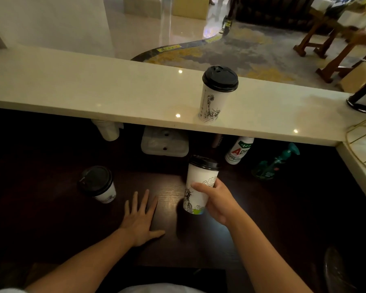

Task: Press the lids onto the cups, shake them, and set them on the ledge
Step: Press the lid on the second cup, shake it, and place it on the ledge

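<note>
A dark wooden surface (169, 187) sits below a pale ledge (114, 98). The right hand (218, 199) grips a lidded cup (199, 187), apparently mid-shake; the left hand (140, 218) lies spread flat. Next, lift it beside the finished cup (216, 96); a third cup (99, 185) waits.

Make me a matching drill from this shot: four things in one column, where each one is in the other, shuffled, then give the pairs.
1. tall lidded cup
2. short lidded cup
3. cup with the green base
4. left hand

A. flat on the dark counter
B. held in the right hand
C. standing on the pale ledge
D. standing on the dark counter, at the left

Pairs: 1-C, 2-D, 3-B, 4-A
</note>
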Tool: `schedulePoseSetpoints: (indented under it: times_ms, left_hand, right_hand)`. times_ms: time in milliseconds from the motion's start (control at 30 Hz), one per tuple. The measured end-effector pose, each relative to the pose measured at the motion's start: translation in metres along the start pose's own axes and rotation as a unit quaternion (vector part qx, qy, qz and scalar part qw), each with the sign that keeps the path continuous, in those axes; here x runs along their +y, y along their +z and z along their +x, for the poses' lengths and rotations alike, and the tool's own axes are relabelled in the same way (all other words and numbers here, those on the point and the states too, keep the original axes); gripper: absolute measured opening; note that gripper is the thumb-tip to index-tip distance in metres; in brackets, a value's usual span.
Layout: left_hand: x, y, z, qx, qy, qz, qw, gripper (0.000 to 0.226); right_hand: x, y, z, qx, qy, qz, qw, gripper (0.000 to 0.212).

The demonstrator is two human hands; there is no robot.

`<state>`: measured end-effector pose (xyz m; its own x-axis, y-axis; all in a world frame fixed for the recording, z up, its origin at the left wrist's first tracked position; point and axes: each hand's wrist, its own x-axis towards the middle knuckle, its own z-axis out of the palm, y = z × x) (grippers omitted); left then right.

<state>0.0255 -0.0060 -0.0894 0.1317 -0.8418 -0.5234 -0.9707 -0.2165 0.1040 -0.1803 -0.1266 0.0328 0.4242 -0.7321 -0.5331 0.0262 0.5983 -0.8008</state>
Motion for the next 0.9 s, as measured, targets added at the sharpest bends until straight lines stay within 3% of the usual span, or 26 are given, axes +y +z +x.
schedulePoseSetpoints:
  times_ms: [233,300,367,433,467,600,700,867,900]
  left_hand:
    - [-0.002,0.006,0.005,-0.039,0.001,0.0,0.999,0.122]
    - [-0.003,0.005,0.004,-0.042,0.003,0.0,0.999,0.123]
    - [-0.002,0.003,0.004,-0.049,0.003,0.0,0.999,0.122]
    - [-0.002,0.001,0.003,-0.052,0.002,0.001,0.999,0.12]
    - [-0.002,0.001,0.003,-0.053,0.002,0.002,0.999,0.12]
    - [0.0,-0.002,0.001,-0.064,0.001,0.007,0.998,0.121]
    - [0.0,-0.004,0.001,-0.076,0.001,0.012,0.997,0.12]
    - [0.001,-0.005,0.001,-0.084,0.0,0.011,0.996,0.122]
    - [0.001,-0.005,0.001,-0.084,0.0,0.008,0.996,0.123]
  right_hand:
    - [-0.026,-0.01,-0.007,-0.008,-0.021,-0.037,0.999,0.051]
    - [-0.045,-0.011,-0.009,0.003,-0.062,-0.168,0.984,0.057]
    - [-0.07,-0.009,-0.013,0.017,-0.112,-0.343,0.933,0.064]
    - [-0.095,-0.004,-0.016,0.031,-0.168,-0.505,0.846,0.074]
    - [-0.107,-0.001,-0.019,0.035,-0.189,-0.588,0.785,0.077]
    - [-0.139,0.02,-0.031,0.056,-0.165,-0.862,0.476,0.06]
    - [-0.138,0.038,-0.033,0.052,-0.101,-0.924,0.366,0.047]
    - [-0.085,0.049,-0.006,0.029,-0.012,-0.984,0.177,0.051]
    - [-0.073,0.049,0.0,0.022,0.004,-0.988,0.153,0.051]
